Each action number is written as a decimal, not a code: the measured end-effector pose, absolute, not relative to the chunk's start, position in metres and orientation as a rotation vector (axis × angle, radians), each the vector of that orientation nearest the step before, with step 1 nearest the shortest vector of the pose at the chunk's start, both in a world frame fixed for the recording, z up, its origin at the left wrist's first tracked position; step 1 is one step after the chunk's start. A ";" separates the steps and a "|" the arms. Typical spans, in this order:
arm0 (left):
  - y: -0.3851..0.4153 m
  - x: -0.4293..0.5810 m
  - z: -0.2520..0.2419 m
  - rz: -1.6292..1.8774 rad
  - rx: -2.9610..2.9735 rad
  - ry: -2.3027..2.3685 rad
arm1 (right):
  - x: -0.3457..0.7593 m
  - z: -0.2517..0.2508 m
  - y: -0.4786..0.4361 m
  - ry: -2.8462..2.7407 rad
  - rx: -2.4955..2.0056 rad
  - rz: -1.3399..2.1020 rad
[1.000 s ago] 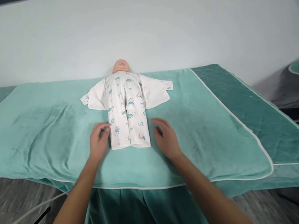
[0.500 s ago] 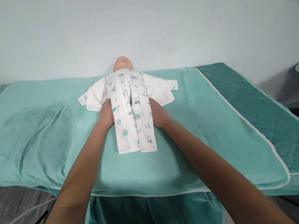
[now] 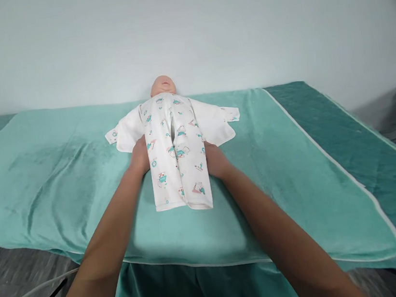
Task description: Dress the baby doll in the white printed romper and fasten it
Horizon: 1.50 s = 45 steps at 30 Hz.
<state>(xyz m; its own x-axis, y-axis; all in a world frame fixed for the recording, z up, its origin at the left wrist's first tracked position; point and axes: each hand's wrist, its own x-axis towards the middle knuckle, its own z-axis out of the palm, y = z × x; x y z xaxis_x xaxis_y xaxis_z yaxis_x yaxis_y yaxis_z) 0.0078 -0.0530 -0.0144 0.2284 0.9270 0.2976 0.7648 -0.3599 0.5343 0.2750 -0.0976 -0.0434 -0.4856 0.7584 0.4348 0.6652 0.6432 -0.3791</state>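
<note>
Both hands, left hand (image 3: 139, 155) and right hand (image 3: 214, 158), clasp the doll's (image 3: 163, 85) printed pants (image 3: 178, 163), fingertips hidden underneath.

Baby doll (image 3: 162, 86) on its back, printed white trousers (image 3: 177, 158) laid flat over it

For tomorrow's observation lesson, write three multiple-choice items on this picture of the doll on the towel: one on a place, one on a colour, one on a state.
1. Where are the two hands?
A. on the doll's head
B. at either side of the printed trousers
C. on the floor

2. What colour is the towel?
A. red
B. yellow
C. green

3. How does the doll lie?
A. flat on its back
B. sitting up
C. face down

Key:
1 B: the left hand and the right hand press against the edges of the printed trousers.
2 C: the towel is green.
3 A: the doll lies face up.
</note>
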 end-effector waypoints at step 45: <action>-0.083 -0.037 -0.027 1.234 1.630 2.308 | 0.347 -0.033 -0.091 -1.235 -2.228 0.094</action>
